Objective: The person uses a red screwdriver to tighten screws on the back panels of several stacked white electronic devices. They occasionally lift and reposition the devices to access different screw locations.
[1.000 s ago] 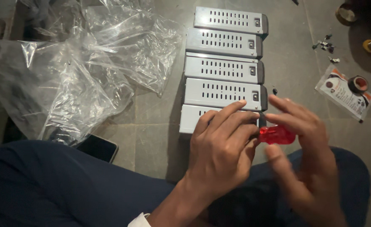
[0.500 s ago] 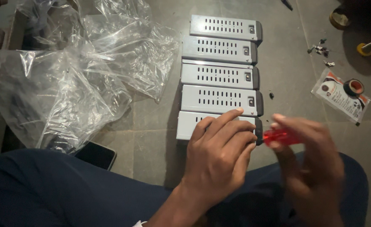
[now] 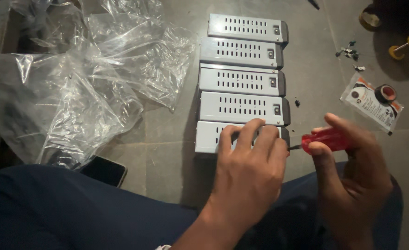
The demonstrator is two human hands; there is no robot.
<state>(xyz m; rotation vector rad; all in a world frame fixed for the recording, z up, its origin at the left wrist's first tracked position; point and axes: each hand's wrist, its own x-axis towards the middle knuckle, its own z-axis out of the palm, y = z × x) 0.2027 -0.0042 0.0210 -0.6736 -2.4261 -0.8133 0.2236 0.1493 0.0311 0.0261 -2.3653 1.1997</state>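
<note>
The left hand (image 3: 248, 169) is resting palm-down, fingers spread, on the nearest metal power supply unit (image 3: 206, 137), at 6 o'clock in a column of five slotted grey units (image 3: 241, 76) lying side by side on the floor (image 3: 167, 134). The right hand (image 3: 352, 180) is closing around a red-handled screwdriver (image 3: 324, 140), its shaft pointing toward 9 o'clock at the unit's right end. Crumpled clear plastic bags (image 3: 84, 83) are lying at 9 to 11 o'clock. A dark phone (image 3: 103, 170) is sitting at 8 o'clock. A printed packet with black tape (image 3: 373, 102) is lying at 2 o'clock, loose screws (image 3: 350, 52) beyond it.
</note>
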